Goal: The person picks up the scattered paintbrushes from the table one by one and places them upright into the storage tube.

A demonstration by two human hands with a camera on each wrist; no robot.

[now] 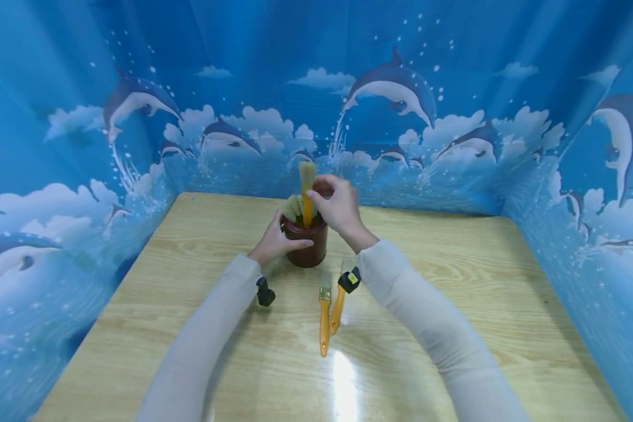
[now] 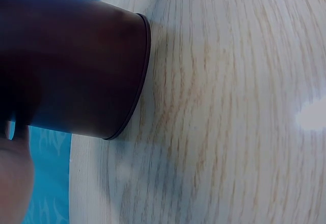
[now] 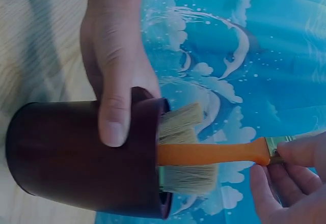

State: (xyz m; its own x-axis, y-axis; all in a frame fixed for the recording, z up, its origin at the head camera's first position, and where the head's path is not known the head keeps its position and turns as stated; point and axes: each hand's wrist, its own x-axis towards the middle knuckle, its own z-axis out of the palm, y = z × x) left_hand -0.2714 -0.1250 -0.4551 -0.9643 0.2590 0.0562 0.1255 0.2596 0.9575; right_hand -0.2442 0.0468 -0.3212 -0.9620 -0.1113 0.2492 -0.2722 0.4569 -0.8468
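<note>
Left hand (image 1: 272,241) wraps the side of the dark brown round plastic cup (image 1: 306,241), thumb flat on the wall near the rim in the right wrist view, remaining fingers behind the cup. The cup stands upright on the pale wood-grain table (image 1: 453,305), about mid-table toward the far edge.

Right hand (image 1: 337,205) is above the cup mouth, fingertips (image 3: 300,152) pinching the metal ferrule end of an orange-handled flat paintbrush (image 1: 307,199). The brush is upright, handle end down inside the cup, bristles up above the fingers. The other fingers curl loosely under it.

Two more pale-bristled brushes (image 3: 186,152) already sit in the cup, bristles sticking out past the rim on both sides of the orange handle.

On the table, just on the near side of the cup: two more orange-handled flat paintbrushes (image 1: 324,322) lying side by side, almost touching, handles toward the person. The right one is partly covered by the right wrist's black and yellow camera unit (image 1: 350,280). A black camera unit (image 1: 265,293) sits on the left wrist.

Both arms wear pale long sleeves (image 1: 432,328). A blue backdrop with dolphins and clouds (image 1: 390,88) surrounds the table on three sides.
</note>
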